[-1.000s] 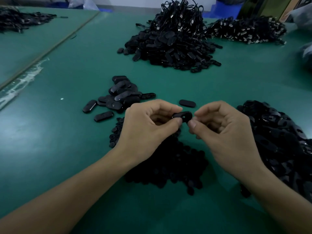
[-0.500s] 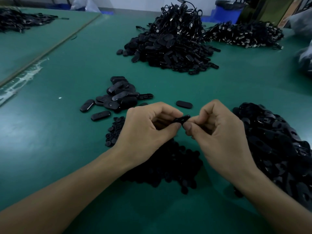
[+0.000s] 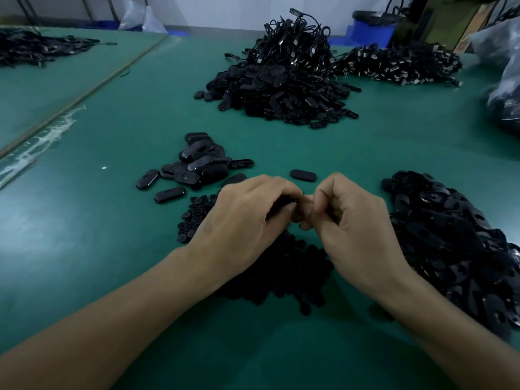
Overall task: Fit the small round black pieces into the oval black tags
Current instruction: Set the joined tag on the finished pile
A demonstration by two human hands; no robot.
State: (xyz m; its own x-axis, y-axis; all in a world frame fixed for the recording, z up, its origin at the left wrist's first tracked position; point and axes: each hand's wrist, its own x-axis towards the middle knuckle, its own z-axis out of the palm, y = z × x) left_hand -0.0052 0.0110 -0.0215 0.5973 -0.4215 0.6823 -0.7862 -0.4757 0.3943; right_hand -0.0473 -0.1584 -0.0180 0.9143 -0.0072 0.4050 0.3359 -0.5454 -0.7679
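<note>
My left hand (image 3: 247, 218) and my right hand (image 3: 351, 220) meet fingertip to fingertip above the green table (image 3: 84, 249). Between them they pinch one oval black tag (image 3: 284, 202), which is almost wholly hidden by the curled fingers. A heap of small round black pieces (image 3: 292, 274) lies under and in front of both hands. To the right spreads a big heap of open oval tags (image 3: 455, 243). A small pile of closed oval tags (image 3: 197, 164) lies behind my left hand, and a single tag (image 3: 303, 175) lies just beyond my fingertips.
A tall mound of black tags with cords (image 3: 284, 74) stands at the back centre, another corded pile (image 3: 399, 63) at the back right. Plastic bags (image 3: 503, 80) sit at the right edge. A second table (image 3: 42, 49) with more black parts lies at the left.
Both hands have closed tighter together and rolled knuckles-up over the tag, which showed between the fingertips before and is now nearly hidden.
</note>
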